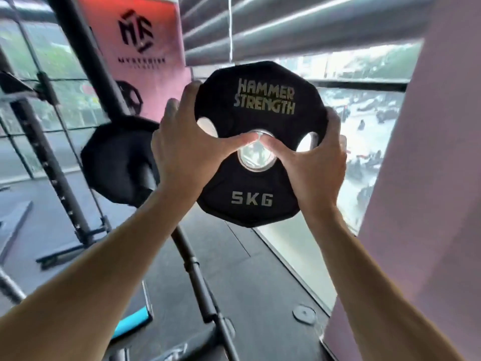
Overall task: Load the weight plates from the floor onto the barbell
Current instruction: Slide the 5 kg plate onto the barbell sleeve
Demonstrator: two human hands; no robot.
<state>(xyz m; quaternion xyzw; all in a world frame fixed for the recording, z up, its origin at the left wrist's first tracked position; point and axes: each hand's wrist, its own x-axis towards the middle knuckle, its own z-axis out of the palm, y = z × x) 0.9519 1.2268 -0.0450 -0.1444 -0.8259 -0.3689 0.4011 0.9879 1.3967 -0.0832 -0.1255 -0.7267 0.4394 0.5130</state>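
Note:
A black 5 kg weight plate (260,100) with "Hammer Strength" lettering is held up at chest height, its face toward me. My left hand (182,152) grips its left edge, fingers curled round the rim and thumb at the centre hole. On the other edge my right hand (312,162) grips the same way. Behind and left of it, the black barbell (197,280) runs from the lower middle up to the left, with another black plate (117,160) on its sleeve. The bar's end is hidden behind the held plate and my left hand.
A black rack upright (46,152) and its base stand on the left. A small grey disc (304,313) lies on the dark floor near the window. A teal-edged object (135,321) lies by the bar. A pink wall (429,178) is close on the right.

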